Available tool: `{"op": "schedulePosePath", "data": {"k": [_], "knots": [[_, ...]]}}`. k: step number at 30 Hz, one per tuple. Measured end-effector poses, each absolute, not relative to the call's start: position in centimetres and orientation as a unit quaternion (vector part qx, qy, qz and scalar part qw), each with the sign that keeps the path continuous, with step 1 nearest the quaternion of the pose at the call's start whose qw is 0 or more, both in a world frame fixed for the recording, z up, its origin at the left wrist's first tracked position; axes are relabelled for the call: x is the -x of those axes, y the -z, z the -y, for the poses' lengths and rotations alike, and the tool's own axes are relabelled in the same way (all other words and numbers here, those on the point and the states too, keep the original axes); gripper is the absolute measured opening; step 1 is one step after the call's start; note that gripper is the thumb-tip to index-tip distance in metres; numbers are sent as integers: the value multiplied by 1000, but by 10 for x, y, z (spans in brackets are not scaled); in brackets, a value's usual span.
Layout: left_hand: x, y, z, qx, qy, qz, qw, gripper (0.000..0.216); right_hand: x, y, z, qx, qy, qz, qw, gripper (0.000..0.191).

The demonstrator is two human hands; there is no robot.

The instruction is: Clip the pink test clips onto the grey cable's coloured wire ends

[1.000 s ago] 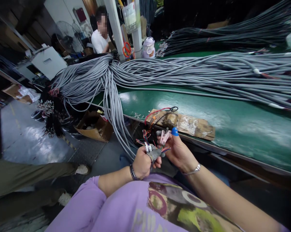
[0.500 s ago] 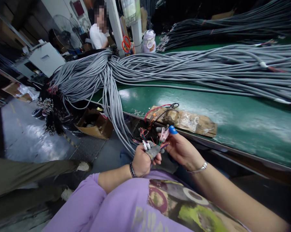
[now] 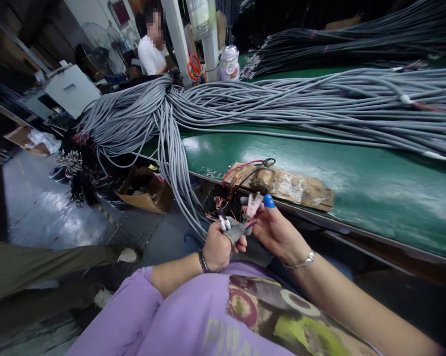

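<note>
My left hand [image 3: 216, 249] is closed around the end of a grey cable [image 3: 236, 231], from which thin coloured wires [image 3: 220, 205] fan out upward. My right hand [image 3: 278, 231], with a blue cap on one fingertip [image 3: 269, 201], pinches small pale pink connectors [image 3: 252, 204] right beside those wires. Both hands hover just in front of the near edge of the green table [image 3: 319, 168], over my lap in a purple shirt.
A thick mass of grey cables [image 3: 282, 106] lies across the table and hangs off its left end. A taped cardboard pad [image 3: 289, 185] with red and black leads sits near the edge. A cardboard box [image 3: 143, 190] stands on the floor. Another person [image 3: 151, 47] sits far back.
The view tilted slightly between the oldest frame and now. My hands stay together on the cable end; the right fingers shifted the pink connectors a little.
</note>
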State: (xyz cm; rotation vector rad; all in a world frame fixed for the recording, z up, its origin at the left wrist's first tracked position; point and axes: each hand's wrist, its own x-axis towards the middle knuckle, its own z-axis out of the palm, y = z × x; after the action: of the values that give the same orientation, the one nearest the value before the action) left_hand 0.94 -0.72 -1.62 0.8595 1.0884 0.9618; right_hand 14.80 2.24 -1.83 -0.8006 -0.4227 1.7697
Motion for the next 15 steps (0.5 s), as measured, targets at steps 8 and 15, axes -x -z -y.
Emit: {"op": "schedulePosePath", "data": {"k": [8, 15], "knots": [[5, 26, 14, -453, -379, -486, 644, 47, -174, 15, -16, 371, -758, 381, 379, 33], [2, 8, 8, -513, -207, -445, 704, 38, -171, -1, -9, 361, -683, 546, 324, 26]]}}
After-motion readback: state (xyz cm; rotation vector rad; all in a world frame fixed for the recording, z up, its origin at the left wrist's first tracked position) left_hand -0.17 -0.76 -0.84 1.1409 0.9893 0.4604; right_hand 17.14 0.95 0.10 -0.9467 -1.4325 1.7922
